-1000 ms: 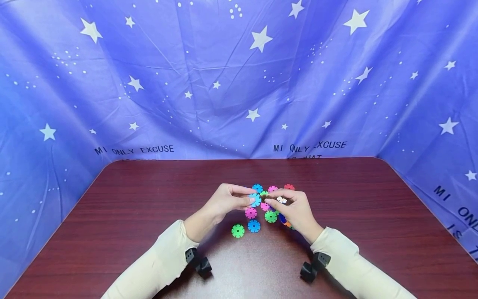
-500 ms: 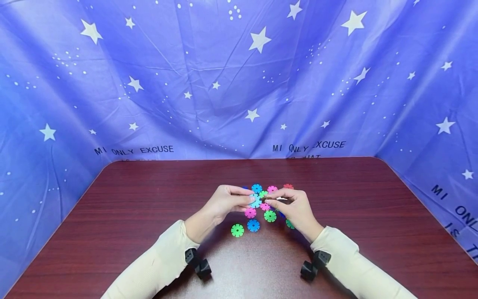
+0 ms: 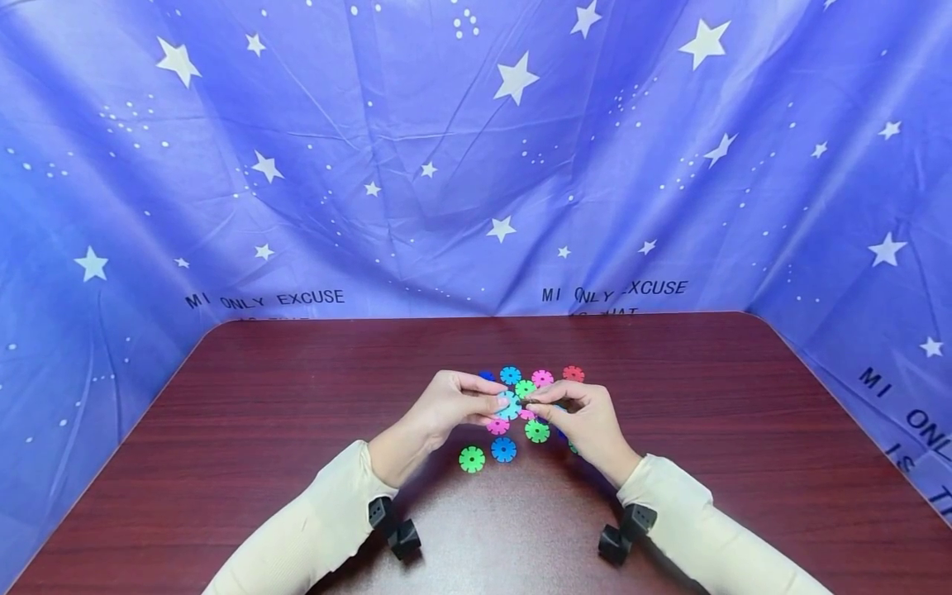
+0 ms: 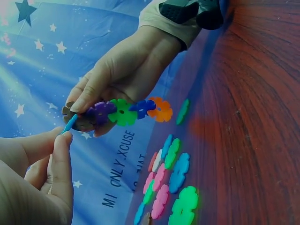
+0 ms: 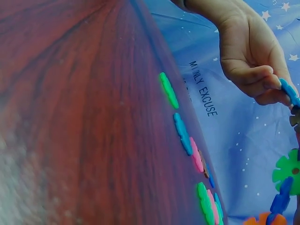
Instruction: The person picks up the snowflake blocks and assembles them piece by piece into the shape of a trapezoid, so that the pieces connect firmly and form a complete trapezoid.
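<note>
My left hand [image 3: 455, 406] pinches a light blue notched disc [image 3: 510, 405] by its edge, raised over the table. Across from it, my right hand [image 3: 592, 420] grips the brown end of a chain of interlocking discs. In the left wrist view the chain runs from a brown disc [image 4: 84, 123] through purple [image 4: 101, 112], green [image 4: 123, 113] and dark blue [image 4: 143, 108] to an orange disc [image 4: 161, 110]. The light blue disc stands edge-on right at the brown disc, its notch region meeting the brown rim. Part of the chain is hidden behind my right hand in the head view.
Loose notched discs lie flat below and behind the hands on the dark red table [image 3: 260, 463]: a green disc [image 3: 472, 459], a blue disc [image 3: 503, 449], a red disc [image 3: 573, 374] and several others. A starry blue cloth [image 3: 416, 215] hangs around the table's far sides.
The brown disc has come leftward against the light blue disc. Both hands have sunk slightly, and my right hand has tilted, so less of the chain shows beneath it.
</note>
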Demonstrator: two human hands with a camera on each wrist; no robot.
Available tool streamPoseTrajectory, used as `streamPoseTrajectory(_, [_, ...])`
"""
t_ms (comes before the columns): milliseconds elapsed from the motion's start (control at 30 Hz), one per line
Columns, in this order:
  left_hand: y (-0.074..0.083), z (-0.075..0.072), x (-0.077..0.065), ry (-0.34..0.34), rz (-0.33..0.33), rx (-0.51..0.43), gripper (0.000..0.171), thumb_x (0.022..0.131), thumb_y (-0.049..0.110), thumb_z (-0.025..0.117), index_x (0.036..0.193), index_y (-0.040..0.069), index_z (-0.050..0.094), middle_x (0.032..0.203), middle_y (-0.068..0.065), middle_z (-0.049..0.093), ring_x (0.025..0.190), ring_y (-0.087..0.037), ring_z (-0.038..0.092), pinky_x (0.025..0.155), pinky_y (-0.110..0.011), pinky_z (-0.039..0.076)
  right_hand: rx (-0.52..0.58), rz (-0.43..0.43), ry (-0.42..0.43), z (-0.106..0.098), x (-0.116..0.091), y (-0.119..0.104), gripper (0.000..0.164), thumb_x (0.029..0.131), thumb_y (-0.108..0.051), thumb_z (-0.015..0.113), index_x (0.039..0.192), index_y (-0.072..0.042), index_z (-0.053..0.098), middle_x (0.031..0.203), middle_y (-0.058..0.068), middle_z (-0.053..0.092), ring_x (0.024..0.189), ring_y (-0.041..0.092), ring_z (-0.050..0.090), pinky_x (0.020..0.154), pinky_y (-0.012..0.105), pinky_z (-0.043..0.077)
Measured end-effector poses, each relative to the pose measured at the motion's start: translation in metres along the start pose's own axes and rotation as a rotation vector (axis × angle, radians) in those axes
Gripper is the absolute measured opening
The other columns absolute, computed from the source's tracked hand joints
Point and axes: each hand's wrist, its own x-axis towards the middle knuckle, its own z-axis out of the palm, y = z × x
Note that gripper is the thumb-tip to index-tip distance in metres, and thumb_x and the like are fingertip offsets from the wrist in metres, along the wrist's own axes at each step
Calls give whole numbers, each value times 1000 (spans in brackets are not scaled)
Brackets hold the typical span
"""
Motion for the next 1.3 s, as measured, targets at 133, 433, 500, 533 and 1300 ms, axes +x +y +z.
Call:
streamPoseTrajectory(133, [1,0,0,-6,-3,18,27,81,-4,69,106,-14,65,81,-10,71,60,-9,65,67,-31,57,34,-44,-18,1,-1,2,9,76,9,71,84,4,71,84,11,72,78,12,67,64,24,55])
streamPoseTrajectory(433, [-4,-3,-3,-28,-2,-21,30,83,-2,68,110,-12,64,79,-5,71,65,-9,66,77,-42,55,-52,1,-7,1,0,-6,11,77,6,73,88,5,72,85,12,72,75,8,66,62,23,55])
streamPoseTrajectory(500, [-6,-6,-3,-48,11,-19,32,83,-1,68,112,-12,63,82,-6,72,71,-11,68,80,-44,54,-77,15,-6,0,0,-6,11,77,4,73,89,4,73,85,12,72,73,7,65,60,22,54])
streamPoseTrajectory(533, [-7,-8,-4,-57,16,-14,33,83,0,69,113,-12,63,84,-7,72,74,-13,68,81,-44,53,-90,20,-7,0,0,-6,11,78,4,73,89,4,73,84,12,72,72,7,65,59,22,54])
streamPoseTrajectory(1300, [-30,-52,-4,-417,-64,341,35,78,-7,71,112,-8,64,112,-19,66,102,-23,64,84,-30,53,-140,216,75,-9,-3,0,15,80,-10,75,92,-1,71,84,11,71,68,9,64,59,23,53])
